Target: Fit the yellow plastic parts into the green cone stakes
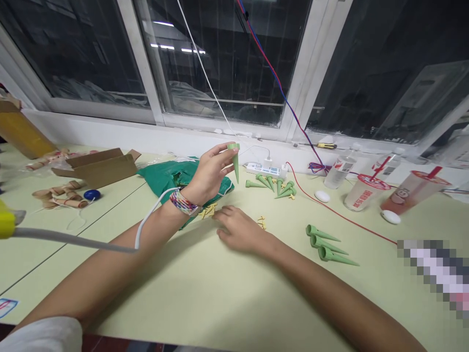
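Currently, your left hand [210, 175] is pinching a green plastic spike [236, 164] at its wide end, while your right hand [238, 229] is resting, fingers loosely spread, beside small yellow parts [261, 222].

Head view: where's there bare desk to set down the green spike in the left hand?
Bare desk lies below the right hand, between the forearms. Another patch lies right of the right forearm, below the three green spikes. It is crowded behind the hands: more spikes, small yellow parts, a power strip, cups.
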`<act>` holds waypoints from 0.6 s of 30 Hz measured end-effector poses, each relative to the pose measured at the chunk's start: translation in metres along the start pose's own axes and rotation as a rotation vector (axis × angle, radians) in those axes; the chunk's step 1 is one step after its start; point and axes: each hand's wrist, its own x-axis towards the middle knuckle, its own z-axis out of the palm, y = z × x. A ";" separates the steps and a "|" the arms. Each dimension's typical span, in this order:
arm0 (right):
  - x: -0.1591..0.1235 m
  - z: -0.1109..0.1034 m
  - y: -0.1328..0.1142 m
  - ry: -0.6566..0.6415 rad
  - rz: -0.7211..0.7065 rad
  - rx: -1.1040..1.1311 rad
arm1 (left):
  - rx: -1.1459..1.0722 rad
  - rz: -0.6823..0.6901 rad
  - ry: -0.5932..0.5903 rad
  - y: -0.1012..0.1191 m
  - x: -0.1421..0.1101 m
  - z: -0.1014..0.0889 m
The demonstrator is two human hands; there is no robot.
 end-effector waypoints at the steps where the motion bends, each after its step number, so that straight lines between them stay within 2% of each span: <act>1: 0.000 -0.001 0.000 0.014 0.008 -0.015 | -0.001 -0.001 -0.003 -0.001 0.000 0.000; 5: 0.002 -0.005 -0.001 0.049 0.032 -0.075 | -0.016 -0.006 -0.013 -0.003 0.001 0.000; 12: 0.003 0.003 0.005 0.001 -0.017 -0.150 | 0.004 -0.027 -0.040 -0.003 0.000 -0.001; 18: 0.005 0.005 0.004 0.047 0.073 -0.204 | 0.034 -0.038 -0.047 -0.004 -0.002 0.000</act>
